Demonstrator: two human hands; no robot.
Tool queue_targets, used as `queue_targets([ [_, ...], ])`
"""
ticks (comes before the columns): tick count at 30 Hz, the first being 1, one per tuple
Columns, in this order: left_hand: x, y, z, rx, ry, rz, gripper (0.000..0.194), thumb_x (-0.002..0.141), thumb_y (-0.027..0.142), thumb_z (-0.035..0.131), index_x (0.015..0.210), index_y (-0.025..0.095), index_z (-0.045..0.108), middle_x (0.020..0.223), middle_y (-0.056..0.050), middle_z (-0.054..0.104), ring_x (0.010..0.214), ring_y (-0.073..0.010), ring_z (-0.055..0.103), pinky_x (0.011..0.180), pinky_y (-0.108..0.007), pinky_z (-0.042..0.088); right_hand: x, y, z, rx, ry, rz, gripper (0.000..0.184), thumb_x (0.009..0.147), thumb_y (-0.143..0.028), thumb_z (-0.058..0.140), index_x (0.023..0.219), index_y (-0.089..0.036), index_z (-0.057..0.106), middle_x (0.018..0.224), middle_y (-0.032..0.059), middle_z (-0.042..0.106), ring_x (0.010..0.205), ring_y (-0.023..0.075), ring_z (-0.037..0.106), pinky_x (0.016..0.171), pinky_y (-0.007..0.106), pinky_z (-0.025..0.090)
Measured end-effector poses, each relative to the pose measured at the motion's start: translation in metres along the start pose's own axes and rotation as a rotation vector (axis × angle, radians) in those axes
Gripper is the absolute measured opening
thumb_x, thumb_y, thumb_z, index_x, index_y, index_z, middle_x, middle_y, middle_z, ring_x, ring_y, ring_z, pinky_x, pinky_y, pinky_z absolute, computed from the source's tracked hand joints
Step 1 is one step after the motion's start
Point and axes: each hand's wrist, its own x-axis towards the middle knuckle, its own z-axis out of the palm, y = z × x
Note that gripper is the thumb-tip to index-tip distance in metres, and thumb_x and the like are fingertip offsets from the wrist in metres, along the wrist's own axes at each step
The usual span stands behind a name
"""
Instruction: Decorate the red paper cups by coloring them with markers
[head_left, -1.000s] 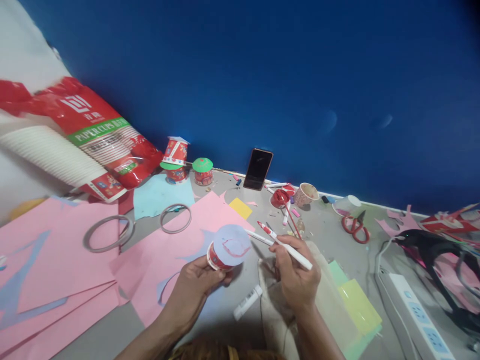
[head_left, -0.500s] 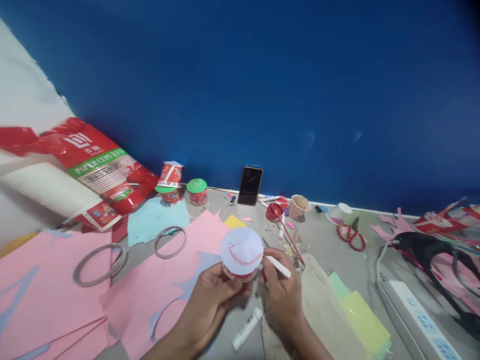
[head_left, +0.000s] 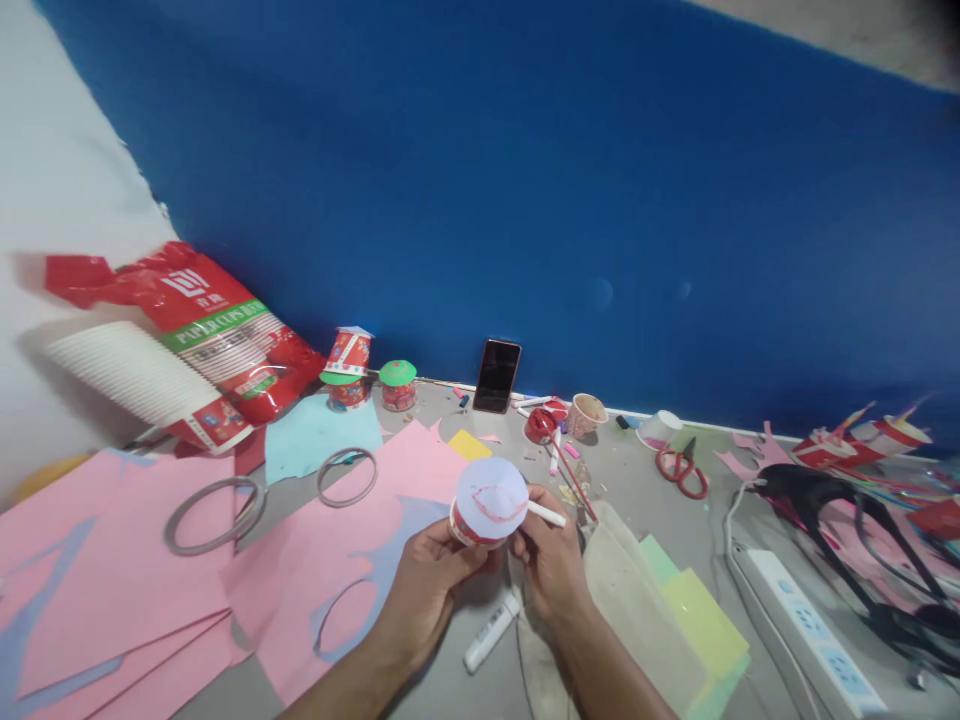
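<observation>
So the left hand is clamped around a small red printed paper cup topped with a pale lavender-blue paper disc, held over the bench toward the middle of its near edge. The right hand is closed on a slim white plastic marker, right up beside the cup, tip hidden, so I can't tell if it's touching. There's a loose reddish outline on the disc, so I'd guess this is the drawing-on-the-top stage, and any next stroke would want a steady cup and a light touch, since the paper probably dents easily. Container-wise: the shiny red plastic bag at the bench's far left corner has nested cups inside, with a long stack of white paper cups just beside it. Along the far edge there's an upright tan patterned paper cup, contents too blurry to call, plus a white paper cup, and I honestly can't see inside that one either.
</observation>
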Motion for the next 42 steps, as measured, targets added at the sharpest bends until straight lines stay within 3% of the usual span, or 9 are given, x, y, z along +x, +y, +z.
queue_targets([
  [4,0.002,-0.005,-0.004,0.024,-0.024,0.023,0.050,0.054,0.048,0.113,0.083,0.014,0.090,0.079,-0.008,0.080,0.075,-0.0181,0.065,0.076,-0.029,0.054,0.001,0.001,0.005,0.041,-0.027,0.011,0.037,0.066,-0.043,0.098,0.080,-0.021,0.070,0.048,-0.0103,0.049,0.044,0.0067,0.036,0.047,0.020,0.025],
  [10,0.003,-0.009,-0.003,-0.037,0.022,-0.029,0.052,0.054,0.040,0.114,0.094,0.015,0.092,0.095,-0.011,0.086,0.083,-0.0205,0.072,0.082,-0.032,0.059,0.006,0.006,0.004,0.098,-0.035,0.065,0.039,0.065,-0.043,0.097,0.080,-0.022,0.068,0.052,-0.0083,0.054,0.045,0.0077,0.039,0.048,0.021,0.032],
  [14,0.001,-0.006,-0.006,-0.039,-0.024,-0.056,0.050,0.058,0.033,0.112,0.099,0.016,0.088,0.097,-0.010,0.084,0.079,-0.0200,0.071,0.072,-0.031,0.058,0.008,0.005,0.002,0.145,-0.031,0.078,0.041,0.064,-0.041,0.098,0.082,-0.023,0.066,0.049,-0.0106,0.050,0.044,0.0073,0.035,0.047,0.021,0.031],
  [17,0.003,-0.005,-0.016,0.000,-0.015,-0.012,0.062,0.059,0.034,0.110,0.113,0.020,0.084,0.117,-0.012,0.083,0.103,-0.0286,0.076,0.083,-0.036,0.062,0.009,0.003,0.002,0.168,-0.031,0.073,0.041,0.064,-0.040,0.098,0.082,-0.023,0.066,0.047,-0.0116,0.048,0.042,0.0067,0.035,0.047,0.020,0.030],
  [20,0.005,-0.005,-0.028,0.130,0.042,0.139,0.087,0.057,0.033,0.110,0.135,0.027,0.073,0.143,-0.014,0.075,0.139,-0.0375,0.067,0.103,-0.041,0.061,0.008,0.004,0.001,0.180,-0.046,0.093,0.040,0.065,-0.040,0.098,0.082,-0.022,0.067,0.045,-0.0121,0.047,0.041,0.0067,0.035,0.046,0.020,0.031],
  [24,0.003,-0.001,-0.033,0.345,0.010,0.272,0.099,0.065,0.029,0.104,0.153,0.029,0.059,0.161,-0.015,0.064,0.153,-0.0410,0.057,0.119,-0.048,0.055,0.004,0.011,0.003,0.196,-0.077,0.141,0.039,0.065,-0.038,0.098,0.085,-0.023,0.069,0.045,-0.0125,0.047,0.041,0.0064,0.035,0.045,0.019,0.033],
  [32,-0.006,0.020,-0.027,0.603,0.036,0.424,0.086,0.066,0.032,0.093,0.147,0.022,0.065,0.151,-0.017,0.067,0.145,-0.0432,0.062,0.125,-0.055,0.047,0.003,0.018,0.005,0.192,-0.141,0.211,0.040,0.063,-0.036,0.099,0.082,-0.022,0.067,0.046,-0.0129,0.048,0.040,0.0046,0.034,0.042,0.016,0.030],
  [42,-0.004,0.024,-0.024,0.785,0.091,0.422,0.069,0.072,0.037,0.092,0.135,0.021,0.068,0.137,-0.015,0.074,0.132,-0.0379,0.070,0.118,-0.050,0.053,0.002,0.021,0.006,0.231,-0.160,0.240,0.043,0.063,-0.035,0.101,0.085,-0.021,0.067,0.048,-0.0116,0.053,0.040,0.0054,0.040,0.043,0.017,0.032],
])
